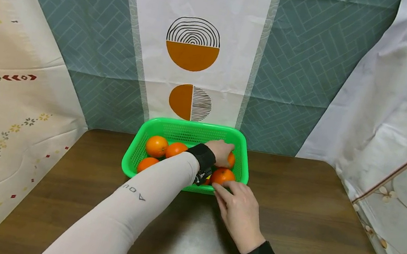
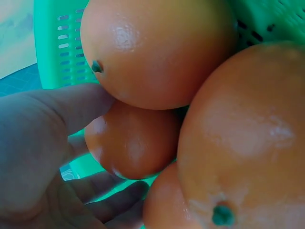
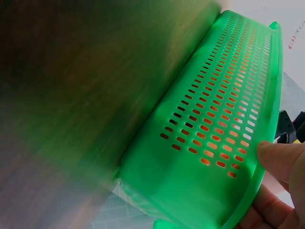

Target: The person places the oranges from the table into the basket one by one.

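Several oranges (image 1: 156, 146) lie in a green plastic basket (image 1: 127, 160) with perforated walls. My left hand (image 1: 220, 151) reaches in at the back right. Its thumb and fingers curl about an orange (image 2: 136, 140) there; in the head view this fruit is partly covered by the hand. Closer to the left wrist camera, two larger-looking oranges (image 2: 157, 52) crowd beside it. At the front right corner my right hand (image 1: 240, 211) pinches the basket rim, thumb (image 3: 279, 157) outside and fingers beyond it. Just behind those fingers sits another orange (image 1: 223, 175).
The basket stands on a brown wooden table (image 1: 314, 227), near its back edge. A patterned cloth (image 1: 292, 70) hangs right behind it, with pale cloths at both sides. My left forearm (image 1: 147, 205) crosses over the basket's front rim.
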A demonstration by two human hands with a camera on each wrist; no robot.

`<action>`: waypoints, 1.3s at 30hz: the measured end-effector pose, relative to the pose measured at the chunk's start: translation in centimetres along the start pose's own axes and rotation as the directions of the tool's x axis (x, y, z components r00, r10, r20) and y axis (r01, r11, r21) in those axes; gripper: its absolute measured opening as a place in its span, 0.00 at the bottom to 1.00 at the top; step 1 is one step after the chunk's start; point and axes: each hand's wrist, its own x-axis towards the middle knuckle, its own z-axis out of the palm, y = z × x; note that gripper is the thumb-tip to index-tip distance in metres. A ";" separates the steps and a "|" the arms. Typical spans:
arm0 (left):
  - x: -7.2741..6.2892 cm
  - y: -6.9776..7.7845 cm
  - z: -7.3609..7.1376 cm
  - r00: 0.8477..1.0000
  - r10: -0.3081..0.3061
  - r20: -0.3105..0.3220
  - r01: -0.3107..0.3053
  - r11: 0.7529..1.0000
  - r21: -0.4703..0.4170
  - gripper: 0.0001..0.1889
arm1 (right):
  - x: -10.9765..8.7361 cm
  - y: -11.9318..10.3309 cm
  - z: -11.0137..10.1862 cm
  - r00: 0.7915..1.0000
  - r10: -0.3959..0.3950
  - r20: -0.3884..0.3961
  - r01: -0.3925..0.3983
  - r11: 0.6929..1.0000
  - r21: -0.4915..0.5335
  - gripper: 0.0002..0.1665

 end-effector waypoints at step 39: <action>-7.7 -5.1 -1.8 0.987 -0.068 -0.148 0.076 0.996 0.051 0.35 | -0.1 -0.3 0.1 0.999 -0.026 -0.046 0.027 1.000 0.004 0.18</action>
